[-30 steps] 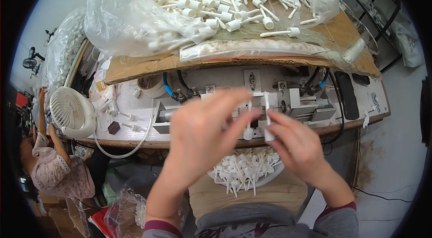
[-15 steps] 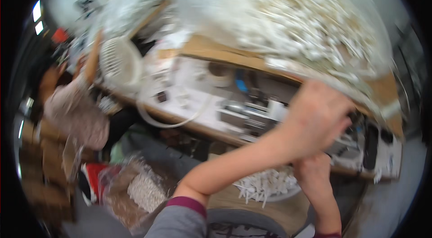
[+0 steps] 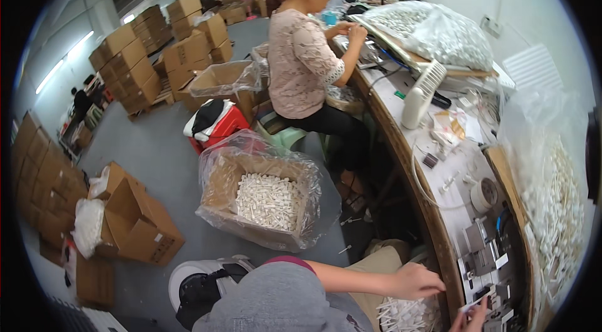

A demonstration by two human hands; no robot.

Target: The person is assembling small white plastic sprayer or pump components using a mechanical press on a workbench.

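Observation:
My left hand (image 3: 417, 280) lies at the front edge of the curved wooden bench (image 3: 411, 163), fingers curled, just above a heap of white plastic sticks (image 3: 401, 314) in my lap. Only the fingertips of my right hand (image 3: 471, 319) show at the bottom edge. They are beside the grey metal fixture (image 3: 481, 250) and touch a small white piece; whether they grip it is unclear. A big clear bag of white sticks (image 3: 552, 206) rests on the bench to the right.
On the floor to my left stands a plastic-lined carton of white pieces (image 3: 266, 200), with open cartons (image 3: 135, 222) beyond. A seated co-worker (image 3: 301, 62) works further along the bench. A white fan (image 3: 423, 90), tape roll (image 3: 484, 194) and cables sit on the bench.
The view has swung left toward the floor and the co-worker. Both my hands, earlier raised together at the fixture, are now low at the bench edge and apart.

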